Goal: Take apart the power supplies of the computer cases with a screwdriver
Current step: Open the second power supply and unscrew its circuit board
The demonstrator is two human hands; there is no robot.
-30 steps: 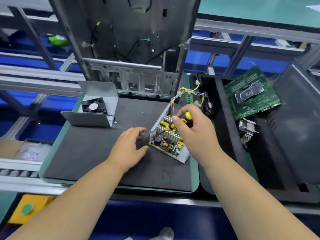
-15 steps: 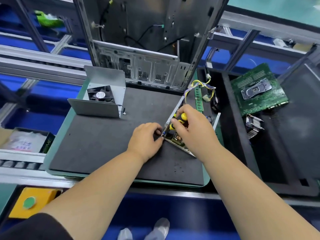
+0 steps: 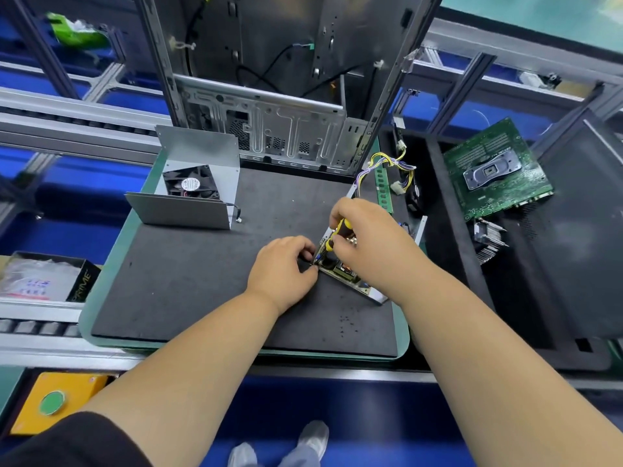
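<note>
An opened power supply (image 3: 350, 276), a metal tray with a circuit board inside, lies on the black foam mat (image 3: 202, 281) at its right side. Yellow and purple wires (image 3: 387, 166) run from it toward the back. My right hand (image 3: 367, 241) grips a yellow-and-black screwdriver (image 3: 337, 232), its tip down in the near left corner of the supply. My left hand (image 3: 283, 267) pinches the supply's left edge beside the tip. The supply's cover (image 3: 199, 193), a bent metal shell with a black fan, sits at the mat's back left. The empty computer case (image 3: 269, 96) stands upright behind the mat.
A green motherboard (image 3: 495, 170) and a finned heatsink (image 3: 488, 241) lie on the black tray (image 3: 448, 264) to the right. A green memory stick (image 3: 382, 187) lies by the wires. A box with plastic bags (image 3: 43, 278) sits far left, a yellow button box (image 3: 54, 401) at lower left.
The view has tilted down and come closer. My left hand moved right and took hold of the supply's left edge. My right hand lowered the screwdriver into the near corner.
</note>
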